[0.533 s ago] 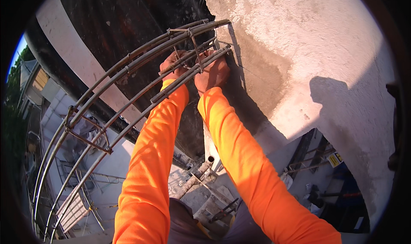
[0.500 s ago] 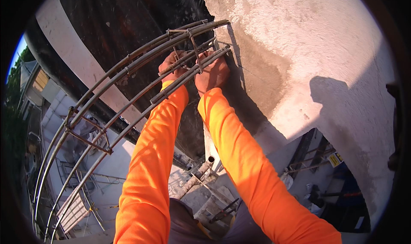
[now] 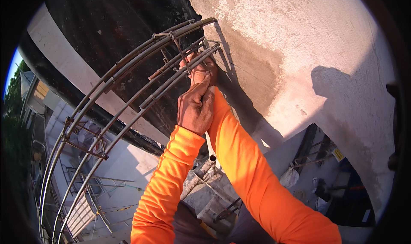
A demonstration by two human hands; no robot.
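A curved rebar cage of several long bars, joined by small ties, arcs from the lower left up to the rough wall. Behind and just below its upper end is my right hand, its fingers curled among the lower bars and partly hidden by them. What it grips does not show. My left hand is lower, against the palm and wrist of the right one, clear of the bars. Its fingers are pressed together, and anything between them is hidden. A square rebar stirrup crosses the bars beside my right hand.
A rough plastered wall with a damp patch fills the upper right. Dark sheeting hangs behind the cage. Below, an open-ended pipe stands near my legs. A drop opens to the lower left, with metal frames far down.
My left hand has left the bars and come down and right to my right hand's palm. The right hand stays at the cage's end. The view has shifted slightly.
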